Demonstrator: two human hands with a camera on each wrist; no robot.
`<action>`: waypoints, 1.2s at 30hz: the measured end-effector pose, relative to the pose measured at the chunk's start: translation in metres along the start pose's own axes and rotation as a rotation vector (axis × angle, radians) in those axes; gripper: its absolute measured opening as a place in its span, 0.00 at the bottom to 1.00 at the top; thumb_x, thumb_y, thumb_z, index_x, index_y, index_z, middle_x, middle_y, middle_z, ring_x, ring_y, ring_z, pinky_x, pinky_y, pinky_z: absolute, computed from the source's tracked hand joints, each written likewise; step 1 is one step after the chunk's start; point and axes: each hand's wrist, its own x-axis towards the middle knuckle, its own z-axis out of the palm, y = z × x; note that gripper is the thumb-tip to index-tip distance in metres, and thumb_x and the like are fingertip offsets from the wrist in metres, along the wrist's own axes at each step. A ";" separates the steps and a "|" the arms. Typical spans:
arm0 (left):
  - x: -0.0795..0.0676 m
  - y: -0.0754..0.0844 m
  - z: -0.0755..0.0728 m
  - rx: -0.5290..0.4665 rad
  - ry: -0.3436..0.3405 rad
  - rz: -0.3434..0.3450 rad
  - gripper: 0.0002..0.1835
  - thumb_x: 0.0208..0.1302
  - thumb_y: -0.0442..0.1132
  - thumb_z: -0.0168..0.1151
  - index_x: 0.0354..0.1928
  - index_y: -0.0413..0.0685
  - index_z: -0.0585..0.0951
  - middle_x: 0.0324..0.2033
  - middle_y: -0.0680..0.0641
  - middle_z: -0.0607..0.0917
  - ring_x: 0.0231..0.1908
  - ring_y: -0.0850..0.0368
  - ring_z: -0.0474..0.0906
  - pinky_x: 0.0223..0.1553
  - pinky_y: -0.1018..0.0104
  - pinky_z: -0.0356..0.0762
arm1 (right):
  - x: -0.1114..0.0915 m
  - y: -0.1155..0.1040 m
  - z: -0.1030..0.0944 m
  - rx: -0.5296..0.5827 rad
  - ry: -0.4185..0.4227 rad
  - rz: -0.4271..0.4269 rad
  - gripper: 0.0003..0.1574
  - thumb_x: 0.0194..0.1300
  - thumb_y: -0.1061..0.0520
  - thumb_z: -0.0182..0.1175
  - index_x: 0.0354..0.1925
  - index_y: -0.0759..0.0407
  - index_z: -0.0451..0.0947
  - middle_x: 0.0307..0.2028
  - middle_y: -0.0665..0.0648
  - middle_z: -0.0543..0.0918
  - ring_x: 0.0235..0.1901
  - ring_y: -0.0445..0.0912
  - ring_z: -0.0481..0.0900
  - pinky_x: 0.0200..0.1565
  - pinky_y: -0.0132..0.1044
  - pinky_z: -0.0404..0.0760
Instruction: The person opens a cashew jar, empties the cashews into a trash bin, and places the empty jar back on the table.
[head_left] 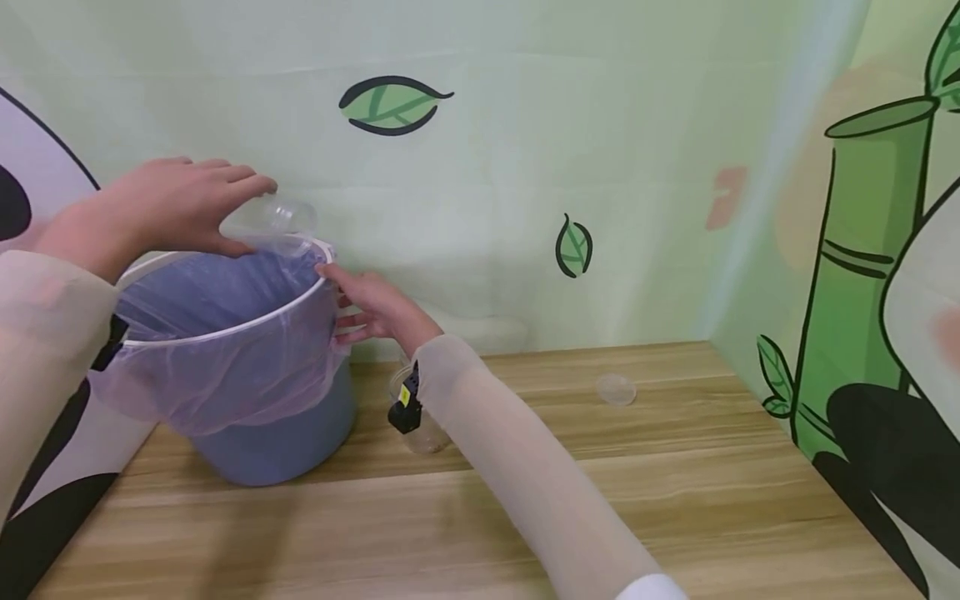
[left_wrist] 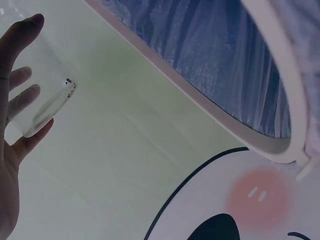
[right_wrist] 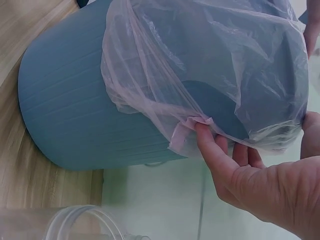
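A blue trash can [head_left: 273, 454] stands on the wooden table, lined with a thin pinkish plastic bag [head_left: 247, 375] folded over its white rim. My left hand [head_left: 168, 204] grips a clear plastic jar [head_left: 292, 218], tipped on its side above the can's far rim. In the left wrist view, dark specks cling inside the base of that jar [left_wrist: 62, 90]. My right hand [head_left: 378, 308] holds the can at its right side, thumb at the rim. Its fingers [right_wrist: 215, 150] lie against the bag's folded edge in the right wrist view.
Partly behind my right wrist, a second clear jar [head_left: 427, 437] stands on the table. A round clear lid [head_left: 617, 389] lies farther right. Close behind the can hangs a pale green printed cloth [head_left: 480, 167], which also borders the table's right side.
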 end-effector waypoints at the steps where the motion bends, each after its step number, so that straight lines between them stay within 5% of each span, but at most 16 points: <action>1: 0.000 0.002 -0.001 0.000 0.003 0.002 0.44 0.51 0.50 0.79 0.66 0.39 0.70 0.57 0.33 0.78 0.54 0.33 0.76 0.48 0.31 0.75 | 0.000 -0.001 0.000 0.002 0.003 0.003 0.46 0.69 0.36 0.62 0.70 0.66 0.65 0.61 0.66 0.76 0.52 0.63 0.82 0.45 0.53 0.86; 7: -0.002 0.009 -0.005 0.003 -0.028 0.013 0.44 0.52 0.52 0.79 0.67 0.40 0.70 0.59 0.33 0.78 0.56 0.33 0.75 0.49 0.32 0.76 | 0.005 -0.004 -0.001 0.022 0.023 0.006 0.45 0.69 0.35 0.62 0.67 0.66 0.69 0.56 0.66 0.79 0.50 0.62 0.83 0.45 0.53 0.86; 12: -0.013 0.015 -0.001 -0.025 -0.007 0.003 0.43 0.53 0.53 0.78 0.68 0.43 0.70 0.61 0.35 0.77 0.58 0.34 0.74 0.50 0.33 0.76 | 0.005 0.002 -0.021 0.033 -0.113 -0.035 0.40 0.75 0.39 0.56 0.69 0.67 0.67 0.60 0.65 0.77 0.59 0.63 0.77 0.57 0.53 0.81; 16: -0.027 0.024 0.004 -0.037 0.059 0.010 0.43 0.52 0.52 0.79 0.67 0.44 0.72 0.61 0.36 0.78 0.58 0.35 0.75 0.49 0.34 0.77 | -0.006 0.015 -0.051 -0.021 -0.172 -0.087 0.30 0.79 0.48 0.53 0.68 0.66 0.70 0.62 0.62 0.77 0.63 0.61 0.75 0.62 0.52 0.76; 25: -0.045 0.056 0.004 -0.080 0.234 -0.109 0.44 0.46 0.52 0.81 0.63 0.40 0.74 0.56 0.34 0.80 0.54 0.33 0.77 0.45 0.33 0.76 | -0.054 0.036 -0.132 -0.398 -0.073 -0.300 0.21 0.80 0.55 0.50 0.62 0.65 0.76 0.59 0.61 0.80 0.56 0.52 0.81 0.59 0.45 0.80; 32: -0.048 0.084 0.002 -0.134 0.297 -0.311 0.45 0.46 0.53 0.81 0.64 0.41 0.72 0.56 0.33 0.80 0.53 0.31 0.76 0.46 0.30 0.71 | -0.097 0.054 -0.195 -0.520 -0.032 -0.251 0.23 0.79 0.56 0.49 0.63 0.66 0.75 0.62 0.62 0.78 0.60 0.56 0.78 0.61 0.47 0.78; 36: -0.046 0.098 -0.002 -0.185 0.343 -0.320 0.44 0.45 0.51 0.82 0.63 0.41 0.73 0.56 0.33 0.80 0.54 0.30 0.75 0.49 0.29 0.69 | -0.117 0.069 -0.223 -0.577 -0.006 -0.223 0.22 0.79 0.56 0.49 0.64 0.66 0.74 0.62 0.63 0.78 0.60 0.56 0.78 0.61 0.49 0.77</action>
